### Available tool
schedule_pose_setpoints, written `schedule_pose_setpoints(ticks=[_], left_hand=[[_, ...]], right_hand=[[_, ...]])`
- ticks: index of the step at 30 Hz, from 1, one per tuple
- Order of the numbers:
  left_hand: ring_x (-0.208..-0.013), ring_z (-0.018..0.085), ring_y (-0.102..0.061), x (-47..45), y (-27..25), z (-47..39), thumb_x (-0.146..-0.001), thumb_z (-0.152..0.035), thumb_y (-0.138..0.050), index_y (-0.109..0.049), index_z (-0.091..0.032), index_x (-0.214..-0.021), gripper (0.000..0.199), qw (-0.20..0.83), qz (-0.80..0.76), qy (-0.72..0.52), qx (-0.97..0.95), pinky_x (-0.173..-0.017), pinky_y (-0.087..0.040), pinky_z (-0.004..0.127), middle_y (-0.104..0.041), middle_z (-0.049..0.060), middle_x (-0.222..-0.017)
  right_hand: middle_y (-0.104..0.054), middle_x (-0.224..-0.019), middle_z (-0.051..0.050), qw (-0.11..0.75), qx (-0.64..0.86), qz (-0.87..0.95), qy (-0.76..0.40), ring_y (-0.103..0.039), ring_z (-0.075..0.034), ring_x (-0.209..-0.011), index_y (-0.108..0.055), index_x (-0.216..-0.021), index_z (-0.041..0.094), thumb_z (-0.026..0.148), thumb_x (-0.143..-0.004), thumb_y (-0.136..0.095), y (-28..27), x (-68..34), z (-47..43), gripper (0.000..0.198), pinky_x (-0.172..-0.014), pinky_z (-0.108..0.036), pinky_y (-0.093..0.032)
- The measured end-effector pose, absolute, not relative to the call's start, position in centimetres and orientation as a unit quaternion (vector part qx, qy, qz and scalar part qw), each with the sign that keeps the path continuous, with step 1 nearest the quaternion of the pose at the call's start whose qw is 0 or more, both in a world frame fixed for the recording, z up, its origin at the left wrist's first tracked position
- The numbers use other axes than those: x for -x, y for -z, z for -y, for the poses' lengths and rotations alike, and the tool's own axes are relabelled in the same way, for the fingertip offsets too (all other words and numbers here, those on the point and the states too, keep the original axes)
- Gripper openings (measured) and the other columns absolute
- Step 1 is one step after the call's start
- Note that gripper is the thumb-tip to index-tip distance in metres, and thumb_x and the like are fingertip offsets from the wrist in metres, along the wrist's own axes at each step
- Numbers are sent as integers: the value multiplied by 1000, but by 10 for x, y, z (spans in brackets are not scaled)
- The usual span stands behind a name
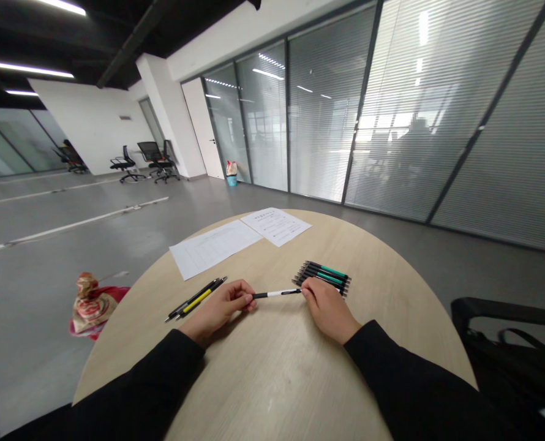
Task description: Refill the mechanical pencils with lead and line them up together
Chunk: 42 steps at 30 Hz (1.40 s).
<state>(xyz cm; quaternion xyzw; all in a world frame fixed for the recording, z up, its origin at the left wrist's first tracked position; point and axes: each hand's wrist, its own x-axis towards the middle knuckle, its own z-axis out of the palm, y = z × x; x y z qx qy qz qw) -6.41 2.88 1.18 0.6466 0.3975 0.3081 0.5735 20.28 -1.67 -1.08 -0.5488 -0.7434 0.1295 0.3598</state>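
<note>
A black-and-white pen point(275, 294) lies level between my two hands, just over the tabletop. My left hand point(229, 304) pinches its dark end between thumb and fingers. At the other end, the fingers of my right hand point(326, 306) are closed round the clip end. Beyond my right hand is a row of several black and green pens point(330, 271), side by side; the hand hides part of it. Left of my left hand lie a few more pens, among them a yellow-and-black pen point(194, 303) and a black pen point(203, 294).
The round wooden table point(272, 392) carries two printed sheets, a left sheet point(215, 247) and a right sheet point(277, 225), at its far side. A black chair point(506, 312) stands close on the right. A red and beige bag point(93, 306) is on the floor at left.
</note>
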Motion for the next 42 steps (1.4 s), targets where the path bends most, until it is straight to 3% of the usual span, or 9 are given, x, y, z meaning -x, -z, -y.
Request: schedule_pose_setpoints(ticks=[18, 23, 26, 31, 42], left_hand=[[-68, 14, -57, 66, -10, -31, -80, -32, -73, -59, -15, -84, 22, 574, -402, -309, -643, -66, -41, 26, -67, 1, -72], [-68, 14, -58, 66, -11, -30, -81, -33, -72, -59, -15, -84, 23, 576, -400, -307, -643, -67, -42, 27, -67, 2, -73], [-69, 14, -58, 66, -11, -30, -82, -33, -72, -59, -15, -84, 22, 575, -397, -306, -647, -67, -41, 27, -67, 3, -74], [-69, 13, -57, 66, -10, -31, -79, -30, -74, -61, -15, -86, 21, 565, -398, -301, -657, -66, -40, 25, -66, 1, -73], [-68, 14, -57, 65, -12, -29, -81, -33, -71, -60, -16, -83, 21, 552, -400, -292, -671, -67, -42, 27, -66, 2, -72]], right_hand=[[-64, -80, -4, 365, 546, 739, -150, -58, -18, -77, -57, -82, 19, 19, -98, -42, 11, -204, 16, 22, -72, -28, -38], [-67, -81, -2, 384, 536, 726, -196, -60, -17, -74, -63, -106, 17, 14, -90, -51, 10, -202, 18, 19, -71, -28, -41], [-70, -90, -5, 373, 519, 745, -191, -61, -18, -78, -66, -104, 17, 10, -85, -56, 10, -200, 18, 23, -75, -29, -44], [-71, -95, -7, 348, 518, 762, -175, -63, -20, -90, -70, -97, 17, 17, -91, -56, 12, -200, 18, 15, -83, -31, -44], [-73, -97, -7, 337, 514, 767, -183, -65, -21, -91, -71, -99, 18, 20, -96, -51, 10, -201, 18, 20, -83, -31, -45]])
